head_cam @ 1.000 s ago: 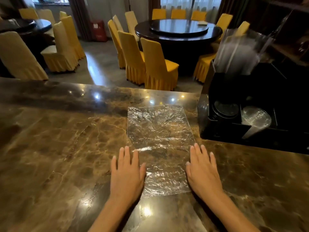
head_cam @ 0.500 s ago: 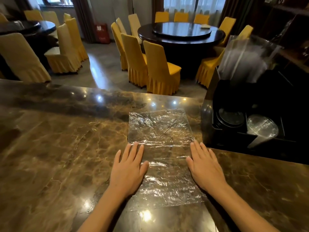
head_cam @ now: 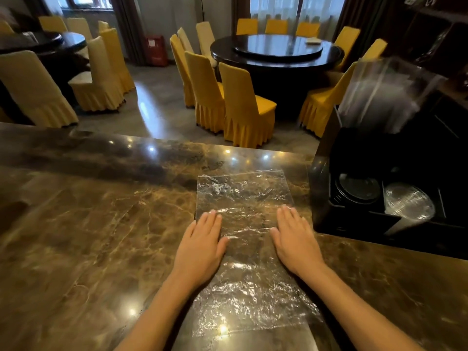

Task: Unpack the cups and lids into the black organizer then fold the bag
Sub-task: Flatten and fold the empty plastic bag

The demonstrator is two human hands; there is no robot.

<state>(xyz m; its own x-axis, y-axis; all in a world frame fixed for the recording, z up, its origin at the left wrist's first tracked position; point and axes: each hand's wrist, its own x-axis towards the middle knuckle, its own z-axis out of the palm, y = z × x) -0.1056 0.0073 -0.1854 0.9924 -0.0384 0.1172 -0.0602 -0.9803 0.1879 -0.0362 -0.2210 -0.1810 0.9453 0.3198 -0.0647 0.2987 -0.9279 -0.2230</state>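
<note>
Clear plastic bag (head_cam: 244, 236), empty, crinkled and glossy w/ light glints, lies flat on brown marble worktop (head_cam: 88, 236) at frame centre. Left hand (head_cam: 202, 245) presses its 9 o'clock edge, right hand (head_cam: 295, 239) its 3 o'clock edge; both flat, fingers straight, hands apart. Black organizer (head_cam: 326, 173) at 3 o'clock holds dark lids (head_cam: 358, 188), clear lids (head_cam: 407, 203), and clear cups (head_cam: 379, 97) on top.

Clear crinkled bag (head_cam: 244, 224) flat beside black organizer (head_cam: 326, 188)
</note>
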